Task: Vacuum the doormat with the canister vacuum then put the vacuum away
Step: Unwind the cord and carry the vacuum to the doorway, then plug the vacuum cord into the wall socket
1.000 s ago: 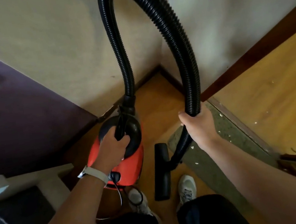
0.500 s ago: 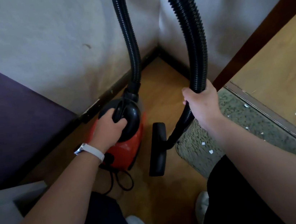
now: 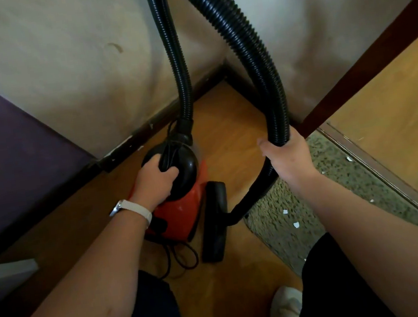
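A red and black canister vacuum [image 3: 183, 212] stands on the wooden floor near the wall corner. My left hand [image 3: 153, 184] grips the black handle on its top. A ribbed black hose [image 3: 249, 46] loops up out of view and comes down to my right hand [image 3: 287, 158], which is closed around it. Below that hand the hose runs to the black floor nozzle [image 3: 215, 221], lying on the floor beside the canister. The speckled doormat [image 3: 284, 217] lies right of the nozzle, with white paper scraps on it.
Cream walls meet in a corner behind the vacuum. A purple panel [image 3: 8, 158] stands at left. A dark wooden door frame [image 3: 366, 68] and threshold strip border the mat at right. The power cord [image 3: 181, 257] loops on the floor. My white shoe [image 3: 285, 305] is at the bottom.
The view has dipped lower and closer to the floor. Canister and nozzle have shifted toward the wall corner, and both hands keep their grips.
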### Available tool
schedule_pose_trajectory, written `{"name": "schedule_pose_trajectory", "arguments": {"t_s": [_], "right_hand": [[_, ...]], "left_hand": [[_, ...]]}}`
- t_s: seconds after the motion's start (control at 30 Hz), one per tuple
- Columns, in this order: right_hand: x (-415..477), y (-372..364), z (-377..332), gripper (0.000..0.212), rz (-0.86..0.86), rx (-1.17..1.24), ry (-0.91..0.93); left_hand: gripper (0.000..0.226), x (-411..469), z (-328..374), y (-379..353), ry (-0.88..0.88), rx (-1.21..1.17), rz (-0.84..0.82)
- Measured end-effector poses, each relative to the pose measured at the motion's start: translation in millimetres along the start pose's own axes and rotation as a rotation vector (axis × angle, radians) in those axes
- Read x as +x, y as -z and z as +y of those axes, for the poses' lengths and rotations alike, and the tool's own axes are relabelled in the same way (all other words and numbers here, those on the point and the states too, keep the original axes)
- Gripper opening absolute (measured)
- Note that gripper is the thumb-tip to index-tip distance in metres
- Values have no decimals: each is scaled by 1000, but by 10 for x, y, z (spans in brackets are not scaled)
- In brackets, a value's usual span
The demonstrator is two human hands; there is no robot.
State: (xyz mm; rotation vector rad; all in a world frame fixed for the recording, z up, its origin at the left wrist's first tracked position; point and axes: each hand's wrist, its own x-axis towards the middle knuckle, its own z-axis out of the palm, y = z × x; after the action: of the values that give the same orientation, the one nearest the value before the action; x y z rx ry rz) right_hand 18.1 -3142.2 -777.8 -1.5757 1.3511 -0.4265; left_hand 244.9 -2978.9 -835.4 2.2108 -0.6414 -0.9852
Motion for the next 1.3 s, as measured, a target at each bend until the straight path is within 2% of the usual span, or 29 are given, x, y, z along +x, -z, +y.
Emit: {"name": "schedule_pose_trajectory", "arguments": {"t_s": [0.13,0.2,0.33,0.47,0.53,0.63,0.7,0.8,0.87,0.97,1.03,1.1,1.2,1.3], "right_hand": [[36,32,1,18,8,0,14],[12,39,-14,22,8,12,19],[-69,67,-70,24,2,29,45],[-197,97,-217,26,30,31,106],[-265,97,-286,26,24,34,126],[-355,72,-360,28,10,4,160],[-406,39,-400,34,34,-10,207],[-500,-14,-474,47,121,-51,355],[-569,-59,-540,50,196,-126,571],[-682,-178,-677,46,248,-203,917],[-756,-291,-773,39,190,-277,1062],[-848,-420,-835,39,16,-360,1086],[-969,-611,-855,42,-291,-456,903],[-944,-775,-833,43,-436,-484,676]], "left_hand": [[13,26,35,-51,-27,-3,9],[10,-15,59,-63,-67,6,16],[35,-94,62,-20,-99,-89,-6],[40,-179,-15,60,-80,-89,3],[41,-232,-66,106,-66,-32,20],[38,-312,-131,191,-75,221,83],[34,-363,-160,219,-70,295,101],[40,-389,-226,254,4,250,34],[44,-412,-282,265,29,232,-37],[39,-485,-362,209,43,202,-91],[39,-522,-397,187,59,166,-112],[36,-542,-402,206,50,154,-81],[21,-660,-308,292,32,149,44],[24,-887,-152,394,-27,25,115]]}}
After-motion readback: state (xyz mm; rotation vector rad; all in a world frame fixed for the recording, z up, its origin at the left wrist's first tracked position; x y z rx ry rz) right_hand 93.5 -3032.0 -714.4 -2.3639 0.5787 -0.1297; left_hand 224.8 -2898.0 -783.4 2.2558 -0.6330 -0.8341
